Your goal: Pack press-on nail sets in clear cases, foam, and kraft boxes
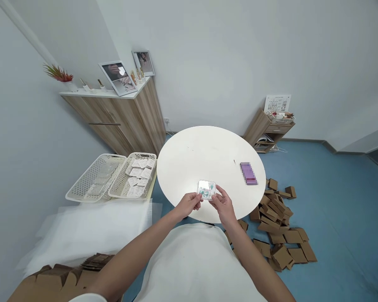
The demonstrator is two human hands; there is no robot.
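White clothing [195,264] on the wearer's body fills the foreground nearest my feed, at 6 o'clock, with a bare forearm reaching up on either side of it. Taking the round white table [204,147] as my dial, I see a small clear case [207,190] with teal pieces inside, held toward 6 o'clock, between the table's centre and its near edge; from this angle I cannot tell whether its underside touches the tabletop. The left hand [189,204], at 7 o'clock, pinches the near left corner of the case between thumb and bent fingers. The right hand [223,205], at 5 o'clock, pinches the right side, its thumb by the near right corner. Out at 3 o'clock on the table lies a purple oblong thing [248,173], too pixelated for me to identify. Beyond the rim at 9 o'clock I have two perforated white baskets side by side: the inner basket [121,184] holds white packets, the outer basket [78,184] clear plastic pieces. White sheets [97,226] spread at 8 o'clock, a wooden cabinet [122,113] stands at 10, a small shelf unit [256,126] at 2, and brown cardboard boxes [275,212] lie heaped on the blue floor [330,193] at 4.
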